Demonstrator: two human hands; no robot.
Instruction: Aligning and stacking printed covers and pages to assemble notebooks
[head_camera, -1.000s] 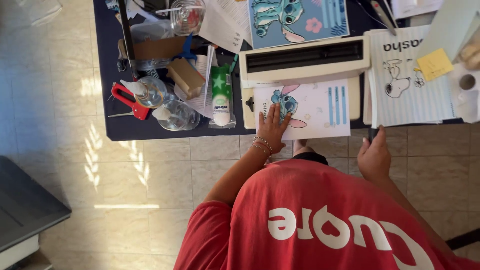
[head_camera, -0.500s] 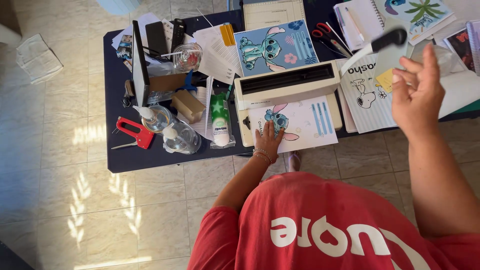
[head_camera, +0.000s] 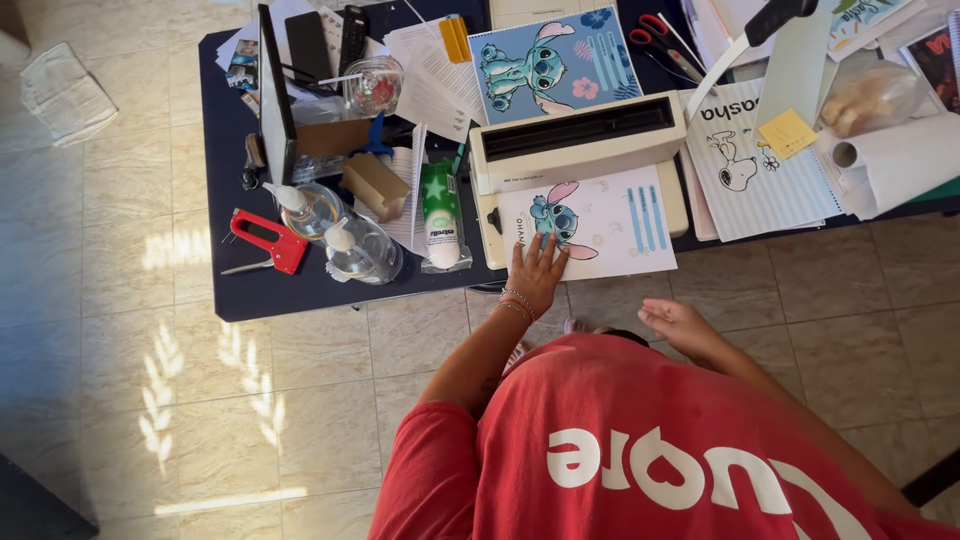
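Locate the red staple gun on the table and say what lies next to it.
In the head view, the red staple gun lies near the dark table's left front edge, just left of two clear pump bottles, far left of the left hand.

We take the binding machine (head_camera: 580, 140) as our landmark. On its front tray lies the printed sheet (head_camera: 595, 225), and our left hand (head_camera: 535, 275) rests on that sheet's near left corner. Our right hand (head_camera: 678, 322) hangs before the machine, off the table (head_camera: 300, 290). Left of the machine lies a tube (head_camera: 440, 215), farther left two bottles (head_camera: 340, 235), then a stapler (head_camera: 265, 240). Behind it lies a picture cover (head_camera: 555, 65); to its right a notebook (head_camera: 760, 170).
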